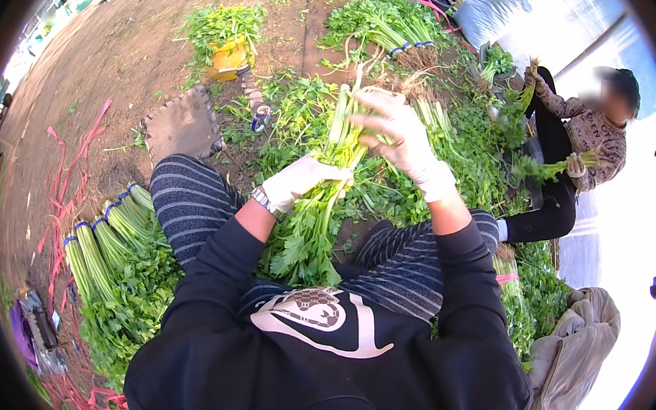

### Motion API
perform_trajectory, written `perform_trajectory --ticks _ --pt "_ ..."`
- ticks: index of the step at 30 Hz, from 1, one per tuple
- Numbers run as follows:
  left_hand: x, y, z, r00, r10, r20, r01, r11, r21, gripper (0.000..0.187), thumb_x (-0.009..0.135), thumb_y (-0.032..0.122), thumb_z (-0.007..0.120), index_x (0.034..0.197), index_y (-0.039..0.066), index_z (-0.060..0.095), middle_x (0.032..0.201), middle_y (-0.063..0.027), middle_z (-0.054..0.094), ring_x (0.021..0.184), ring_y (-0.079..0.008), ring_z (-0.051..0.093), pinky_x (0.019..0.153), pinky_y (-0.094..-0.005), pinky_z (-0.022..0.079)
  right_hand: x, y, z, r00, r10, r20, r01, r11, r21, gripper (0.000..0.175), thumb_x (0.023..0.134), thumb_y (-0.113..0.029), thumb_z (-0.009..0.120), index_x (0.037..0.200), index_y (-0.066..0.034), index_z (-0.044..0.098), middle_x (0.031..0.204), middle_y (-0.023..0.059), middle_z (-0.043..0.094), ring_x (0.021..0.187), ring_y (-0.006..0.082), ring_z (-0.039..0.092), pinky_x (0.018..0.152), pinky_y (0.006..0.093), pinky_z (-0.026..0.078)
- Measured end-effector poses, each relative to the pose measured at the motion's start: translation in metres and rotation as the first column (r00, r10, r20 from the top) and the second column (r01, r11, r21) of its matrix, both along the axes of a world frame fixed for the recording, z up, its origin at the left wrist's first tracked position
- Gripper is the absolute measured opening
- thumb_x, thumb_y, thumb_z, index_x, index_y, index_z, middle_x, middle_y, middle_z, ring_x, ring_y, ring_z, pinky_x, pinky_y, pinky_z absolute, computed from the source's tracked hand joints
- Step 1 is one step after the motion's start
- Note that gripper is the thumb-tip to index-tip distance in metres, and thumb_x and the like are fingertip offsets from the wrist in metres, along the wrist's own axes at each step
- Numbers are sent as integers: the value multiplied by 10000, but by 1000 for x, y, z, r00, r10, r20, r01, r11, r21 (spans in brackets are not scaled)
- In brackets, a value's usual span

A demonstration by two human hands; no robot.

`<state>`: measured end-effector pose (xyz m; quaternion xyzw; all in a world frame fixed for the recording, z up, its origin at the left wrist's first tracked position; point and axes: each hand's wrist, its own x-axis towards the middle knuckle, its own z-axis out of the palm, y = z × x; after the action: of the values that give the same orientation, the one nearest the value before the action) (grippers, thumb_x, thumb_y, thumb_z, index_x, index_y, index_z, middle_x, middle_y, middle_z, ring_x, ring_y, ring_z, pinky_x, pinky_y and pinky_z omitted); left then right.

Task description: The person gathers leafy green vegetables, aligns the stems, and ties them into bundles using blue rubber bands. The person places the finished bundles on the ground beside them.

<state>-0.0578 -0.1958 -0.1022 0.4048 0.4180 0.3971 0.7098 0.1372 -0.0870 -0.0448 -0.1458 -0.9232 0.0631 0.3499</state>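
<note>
A bunch of leafy celery [323, 216] with pale stalks is upright before me, its leaves hanging toward my lap. My left hand [307, 181], in a white glove, is closed round the stalks from the left. At the upper stalks, my gloved right hand [394, 127] has its fingers apart and slightly blurred; whether it touches the stalks is unclear. Loose celery [439, 133] with roots lies just beyond and to the right. Bundles of celery [106, 236] tied with blue bands rest at the left, and more banded bundles [395, 34] lie at the far side.
A yellow bucket [231, 58] holds celery leaves. Near it are a roll of blue bands [261, 117] and a flat brown pad [184, 122]. Pink twine [71, 172] trails over the soil at left. At right sits another person [586, 130] holding celery; a grey cloth [576, 344] lies nearer.
</note>
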Motion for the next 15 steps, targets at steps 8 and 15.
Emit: perform_trajectory --ticks 8,15 --pt "2 4 -10 992 -123 -29 125 991 56 238 862 213 700 999 25 648 829 -39 653 682 -128 620 634 -261 493 17 20 1 732 -424 -534 -311 490 -815 241 995 -268 551 1104 -53 567 1093 116 696 948 161 686 686 220 534" --pt "7 -5 6 960 -275 55 266 955 134 213 851 179 687 984 26 621 808 -47 633 659 -139 604 625 -271 490 120 102 -6 371 -557 -743 -49 787 -615 167 990 -163 547 1083 -39 609 826 22 637 739 107 616 617 214 498"
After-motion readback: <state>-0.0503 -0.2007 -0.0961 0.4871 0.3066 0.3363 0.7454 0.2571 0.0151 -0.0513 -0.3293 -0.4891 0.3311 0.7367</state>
